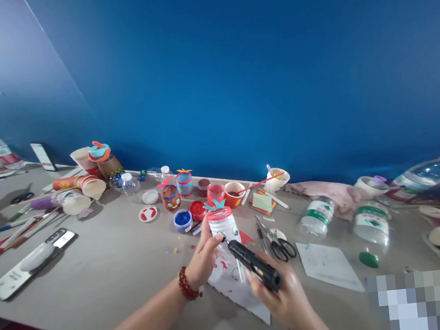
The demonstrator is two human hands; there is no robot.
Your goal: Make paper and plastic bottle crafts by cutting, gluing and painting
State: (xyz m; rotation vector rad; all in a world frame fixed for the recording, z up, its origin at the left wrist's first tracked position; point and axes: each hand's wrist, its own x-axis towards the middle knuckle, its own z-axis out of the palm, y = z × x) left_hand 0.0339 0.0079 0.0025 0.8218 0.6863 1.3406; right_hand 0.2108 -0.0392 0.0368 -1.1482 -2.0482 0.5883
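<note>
My left hand, with a red bead bracelet on the wrist, is closed around a small white jar that has a red band and teal paper leaves on top. My right hand grips a black glue gun whose tip touches the jar's side. Both hands are over a white sheet of paper on the grey table.
Behind the jar stand small paint pots: blue, red and an orange cup. Black scissors lie to the right, next to plastic bottles. Paper cups, pens and a phone lie at left.
</note>
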